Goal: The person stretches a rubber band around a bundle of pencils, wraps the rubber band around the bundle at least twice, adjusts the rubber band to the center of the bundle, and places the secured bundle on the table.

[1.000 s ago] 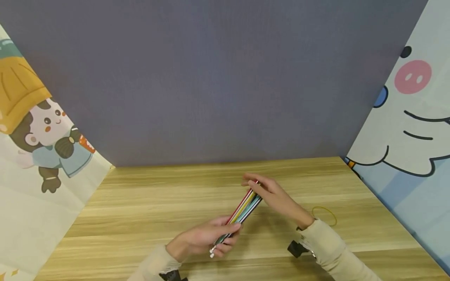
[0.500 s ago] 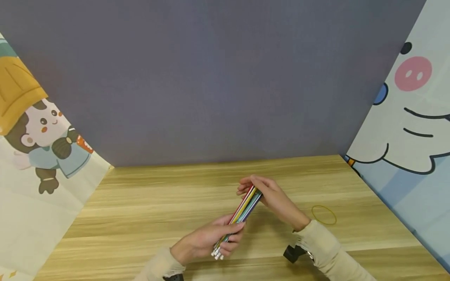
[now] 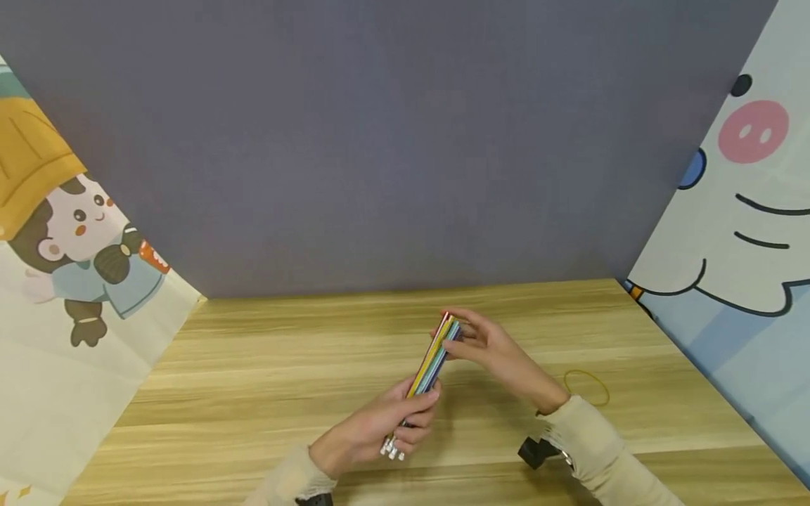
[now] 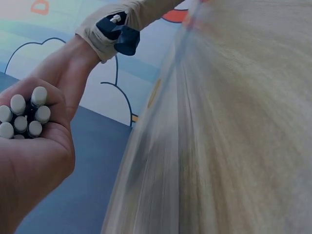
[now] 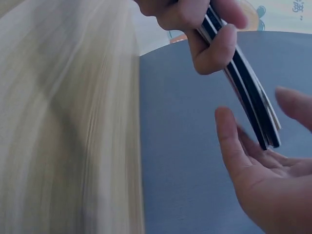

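My left hand (image 3: 380, 425) grips a bundle of slim coloured pencils (image 3: 432, 365) near its lower end, thumb across the top. The bundle slants up and to the right over the table. Several white eraser tips (image 4: 20, 117) stick out below that fist, clustered at uneven heights in the left wrist view. Around the upper end is my right hand (image 3: 500, 355), its fingers behind the bundle and its thumb in front. From the right wrist view, that hand (image 5: 273, 185) has its fingers extended and its thumb apart, with the pencil ends between them.
A thin yellow rubber band (image 3: 587, 388) lies on the wood-grain table (image 3: 253, 365), right of the right forearm. A grey panel (image 3: 405, 154) rises behind the table. Cartoon-printed sheets (image 3: 747, 260) flank both sides. Black wrist cameras (image 3: 536, 452) hang under the sleeves.
The right hand has moved from covering the upper pencil ends to a looser place around them, so those ends now show. The left hand keeps its grip; more eraser tips show below it.
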Demonstrator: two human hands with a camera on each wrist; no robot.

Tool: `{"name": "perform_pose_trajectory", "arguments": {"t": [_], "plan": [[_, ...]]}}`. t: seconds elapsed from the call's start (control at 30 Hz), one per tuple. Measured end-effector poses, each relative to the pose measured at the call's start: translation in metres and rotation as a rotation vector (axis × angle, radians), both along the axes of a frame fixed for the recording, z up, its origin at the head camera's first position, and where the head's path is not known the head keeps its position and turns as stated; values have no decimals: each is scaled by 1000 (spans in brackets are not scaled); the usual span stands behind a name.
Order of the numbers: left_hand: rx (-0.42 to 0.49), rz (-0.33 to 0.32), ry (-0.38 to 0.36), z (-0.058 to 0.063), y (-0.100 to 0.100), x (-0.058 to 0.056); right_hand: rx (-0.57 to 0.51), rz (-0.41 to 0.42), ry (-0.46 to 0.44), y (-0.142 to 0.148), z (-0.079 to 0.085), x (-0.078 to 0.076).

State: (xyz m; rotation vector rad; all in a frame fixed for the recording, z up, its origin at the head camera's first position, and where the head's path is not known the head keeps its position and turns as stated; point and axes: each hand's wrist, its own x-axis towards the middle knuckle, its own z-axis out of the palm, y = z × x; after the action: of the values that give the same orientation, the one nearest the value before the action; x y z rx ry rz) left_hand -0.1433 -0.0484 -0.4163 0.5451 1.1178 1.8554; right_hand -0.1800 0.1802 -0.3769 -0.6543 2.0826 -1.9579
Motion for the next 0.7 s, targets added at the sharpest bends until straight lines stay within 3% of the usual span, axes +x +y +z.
{"name": "perform_pose_trajectory", "arguments": {"t": [0.17,0.33,0.57,0.7], "plan": [[26,-25,-37,0,0,2,47,0,-20,1,-3,-2],[39,-46,-52,-2,3,5,38,-57,40,-1,-3,-1],[14,-60,-17,-5,6,7,53,-105,189,-10,-5,3],[-21,-45,14,-5,6,7,24,-118,185,-14,-4,5]]}}
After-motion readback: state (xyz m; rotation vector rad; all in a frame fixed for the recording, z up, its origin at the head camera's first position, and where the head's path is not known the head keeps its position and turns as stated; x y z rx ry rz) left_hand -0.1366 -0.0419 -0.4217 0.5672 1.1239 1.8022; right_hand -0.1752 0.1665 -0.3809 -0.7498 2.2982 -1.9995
